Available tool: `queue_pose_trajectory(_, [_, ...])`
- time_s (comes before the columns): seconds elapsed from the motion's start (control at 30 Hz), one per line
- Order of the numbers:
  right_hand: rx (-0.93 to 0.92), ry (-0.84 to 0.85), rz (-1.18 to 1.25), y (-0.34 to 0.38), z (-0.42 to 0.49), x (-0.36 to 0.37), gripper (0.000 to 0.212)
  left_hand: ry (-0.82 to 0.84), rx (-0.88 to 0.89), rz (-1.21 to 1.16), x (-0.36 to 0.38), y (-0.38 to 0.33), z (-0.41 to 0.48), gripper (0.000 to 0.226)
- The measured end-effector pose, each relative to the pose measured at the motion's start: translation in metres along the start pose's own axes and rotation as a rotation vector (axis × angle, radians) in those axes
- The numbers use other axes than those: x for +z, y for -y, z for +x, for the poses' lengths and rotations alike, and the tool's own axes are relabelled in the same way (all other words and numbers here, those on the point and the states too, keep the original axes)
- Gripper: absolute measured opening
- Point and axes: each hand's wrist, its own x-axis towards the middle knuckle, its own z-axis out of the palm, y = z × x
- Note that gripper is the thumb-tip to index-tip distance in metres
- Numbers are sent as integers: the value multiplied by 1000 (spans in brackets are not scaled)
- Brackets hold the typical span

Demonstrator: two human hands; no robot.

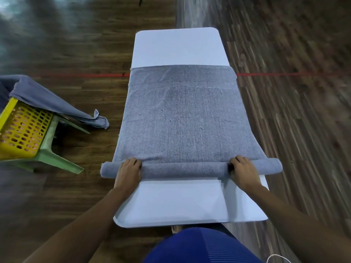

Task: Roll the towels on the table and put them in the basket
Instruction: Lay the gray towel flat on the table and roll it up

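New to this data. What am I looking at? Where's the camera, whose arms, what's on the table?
No robot here: a person works with bare hands. The single picture comes from a camera worn on their head, looking forward and down, so the arms entering from below are their own. A grey towel lies spread along a white table; its near end is already rolled. The left hand and right hand each grip that roll, one near each end. To the left, off the table, a yellow basket sits on a green stool, with a second towel draped over its rim toward the floor.
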Motion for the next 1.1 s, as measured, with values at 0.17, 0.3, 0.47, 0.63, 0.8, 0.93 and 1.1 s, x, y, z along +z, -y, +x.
queue_pose_trajectory(0.17, [18, 90, -76, 3, -18, 14, 59, 163, -5, 95, 11, -1, -14, 55])
queue_pose_trajectory(0.3, [64, 51, -100, 9, -8, 9, 37, 148, -45, 47, 9, 1, -8, 35])
queue_pose_trajectory(0.47, [130, 359, -131, 10, 6, -15, 29, 318, -72, 98, -6, 0, -4, 20])
queue_pose_trajectory(0.63, [139, 297, -148, 7, -1, -6, 38, 287, -109, -5, -7, 11, 0, 32])
queue_pose_trajectory(0.8, [44, -7, -105, 12, -15, 6, 30, -22, -22, -23, -3, 7, -4, 15])
queue_pose_trajectory(0.93, [67, 82, -86, 13, -31, 16, 52, 85, 42, 50, 4, 5, -10, 38])
queue_pose_trajectory(1.1, [75, 50, -75, 6, -18, 13, 41, 92, 41, 89, 4, 7, -5, 41])
